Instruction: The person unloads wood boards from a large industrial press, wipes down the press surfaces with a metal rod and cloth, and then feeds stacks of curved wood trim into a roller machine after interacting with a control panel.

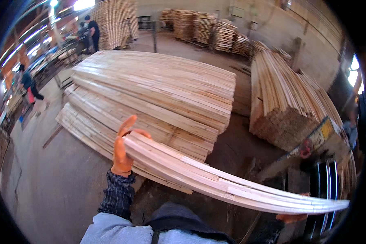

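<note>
The left hand [123, 148], in an orange glove, grips the far end of a bundle of long pale wooden slats [215, 181] held across the person's front. The right hand [292, 218], also gloved, shows only partly beneath the bundle's other end; its grip cannot be told. Just beyond the left hand lies a large stack of planks [158, 93] on the floor.
</note>
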